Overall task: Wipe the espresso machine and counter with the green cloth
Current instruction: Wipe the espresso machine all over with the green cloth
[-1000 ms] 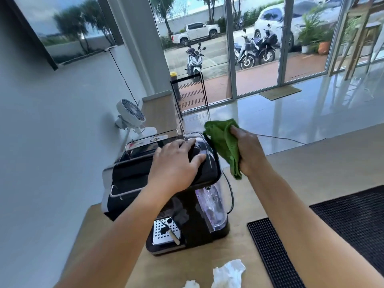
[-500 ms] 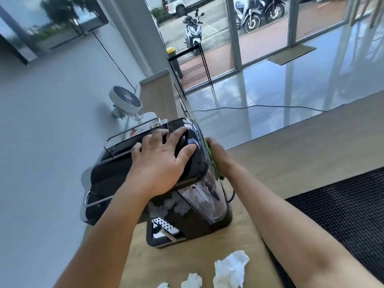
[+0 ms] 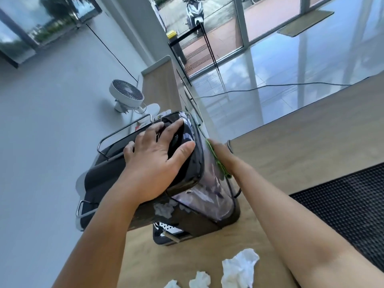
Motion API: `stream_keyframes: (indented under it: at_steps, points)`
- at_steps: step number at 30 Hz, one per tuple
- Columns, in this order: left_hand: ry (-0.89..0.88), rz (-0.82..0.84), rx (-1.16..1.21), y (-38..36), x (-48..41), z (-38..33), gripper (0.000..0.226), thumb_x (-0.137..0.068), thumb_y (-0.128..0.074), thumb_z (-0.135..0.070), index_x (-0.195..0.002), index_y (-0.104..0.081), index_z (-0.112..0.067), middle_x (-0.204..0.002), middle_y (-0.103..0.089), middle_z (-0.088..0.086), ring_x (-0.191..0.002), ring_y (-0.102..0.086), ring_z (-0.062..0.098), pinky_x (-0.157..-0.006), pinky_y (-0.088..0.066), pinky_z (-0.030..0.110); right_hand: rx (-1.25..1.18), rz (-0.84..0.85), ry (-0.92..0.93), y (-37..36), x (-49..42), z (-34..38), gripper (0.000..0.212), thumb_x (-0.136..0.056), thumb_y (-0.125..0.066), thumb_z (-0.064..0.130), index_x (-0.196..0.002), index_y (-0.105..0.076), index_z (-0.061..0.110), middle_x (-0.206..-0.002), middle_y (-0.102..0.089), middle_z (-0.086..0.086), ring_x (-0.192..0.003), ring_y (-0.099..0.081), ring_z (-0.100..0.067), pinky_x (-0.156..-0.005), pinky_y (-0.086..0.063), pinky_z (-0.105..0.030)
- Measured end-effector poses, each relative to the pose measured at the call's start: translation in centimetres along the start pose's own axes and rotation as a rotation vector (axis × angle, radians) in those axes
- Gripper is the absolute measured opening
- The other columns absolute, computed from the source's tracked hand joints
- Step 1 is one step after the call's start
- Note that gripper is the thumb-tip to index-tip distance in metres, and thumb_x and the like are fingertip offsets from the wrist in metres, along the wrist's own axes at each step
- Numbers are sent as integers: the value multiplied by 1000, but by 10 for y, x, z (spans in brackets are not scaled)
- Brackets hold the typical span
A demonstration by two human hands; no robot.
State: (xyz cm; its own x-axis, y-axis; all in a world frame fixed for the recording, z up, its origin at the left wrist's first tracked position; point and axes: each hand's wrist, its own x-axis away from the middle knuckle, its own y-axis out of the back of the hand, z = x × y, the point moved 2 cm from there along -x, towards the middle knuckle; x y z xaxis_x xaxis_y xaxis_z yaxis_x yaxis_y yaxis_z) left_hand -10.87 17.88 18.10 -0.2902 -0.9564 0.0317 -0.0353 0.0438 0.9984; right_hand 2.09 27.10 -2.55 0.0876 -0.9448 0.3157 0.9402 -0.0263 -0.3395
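Observation:
The black espresso machine stands on the wooden counter, its clear water tank on the right side. My left hand lies flat on the machine's top, fingers spread, steadying it. My right hand presses the green cloth against the machine's right side by the tank. Only a thin green edge of the cloth shows between the hand and the machine; the rest is hidden.
Crumpled white tissues lie on the counter in front of the machine. A black rubber mat covers the counter at the right. A small white fan stands behind the machine near the wall. A black cable runs across the floor.
My right hand brought the green cloth from the air down against the machine's right side and holds it there. The view tilted downward. My left hand stayed on the machine's top.

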Motion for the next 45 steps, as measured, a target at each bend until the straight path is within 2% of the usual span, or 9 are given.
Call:
stream_keyframes:
  at_steps: [6,10,15,22,25,29,33,38,45]
  points:
    - [-29,11,-2,-2,-1,1,69,-74,-8,-82,-140,-3,-63,-158,-1,-26,-146,2,3,-118,3,50,-304,-163,23,2,73,-20,44,-100,-42,34,-69,-66,15,-57,-56,-3,-54,-47,-23,-51,-37,-32]
    - [-24,9,1,-1,-1,1,71,-75,-10,-81,-143,-6,-59,-158,-6,-24,-146,-1,4,-117,1,50,-492,-108,227,-11,108,29,39,-94,-50,41,-93,-74,10,-85,-66,-16,-78,-58,-31,-76,-46,-42]
    - [-31,8,-5,0,0,-2,69,-82,-15,-78,-146,-10,-54,-160,-8,-19,-147,-2,7,-117,1,52,-283,-59,438,-49,142,61,37,-106,-32,20,-127,-62,13,-109,-71,-3,-104,-67,-14,-89,-54,-25]
    - [-46,5,2,-1,-1,-1,64,-87,-18,-72,-147,-13,-51,-160,-9,-16,-148,-4,12,-116,-1,57,-144,-305,57,-28,126,-61,67,-86,-30,65,-133,-56,26,-133,-59,-3,-129,-50,-27,-112,-36,-50]
    - [-49,-2,4,-1,-2,-2,64,-87,-18,-72,-147,-13,-51,-160,-9,-15,-148,-4,13,-115,-1,58,-150,-346,158,-48,146,-44,77,-83,-25,69,-147,-42,30,-149,-47,6,-141,-38,-16,-119,-27,-45]
    - [-45,-5,8,-1,-4,-2,63,-88,-20,-71,-147,-14,-51,-160,-9,-16,-148,-4,13,-115,1,58,-122,-176,409,-55,144,29,49,-98,-30,46,-135,-56,26,-128,-64,6,-124,-55,-11,-106,-42,-34]
    - [-53,-4,21,-1,-3,-1,61,-89,-22,-71,-146,-15,-51,-160,-11,-14,-147,-5,15,-115,1,58,-104,-135,198,-28,106,6,49,-96,-36,47,-117,-65,13,-113,-67,-17,-112,-60,-35,-107,-40,-53]
    - [-57,-15,36,-1,-2,0,60,-90,-24,-70,-146,-16,-51,-160,-12,-14,-147,-5,14,-115,1,58,-124,-327,49,-38,149,-50,54,-93,-29,48,-106,-61,7,-96,-62,-16,-86,-58,-28,-77,-46,-40]
    - [-48,-18,34,-2,-6,0,61,-90,-24,-71,-147,-18,-49,-160,-12,-14,-147,-5,16,-115,2,58,-109,-118,418,-54,151,39,41,-105,-31,34,-131,-59,19,-123,-67,-1,-118,-60,-15,-106,-44,-35]
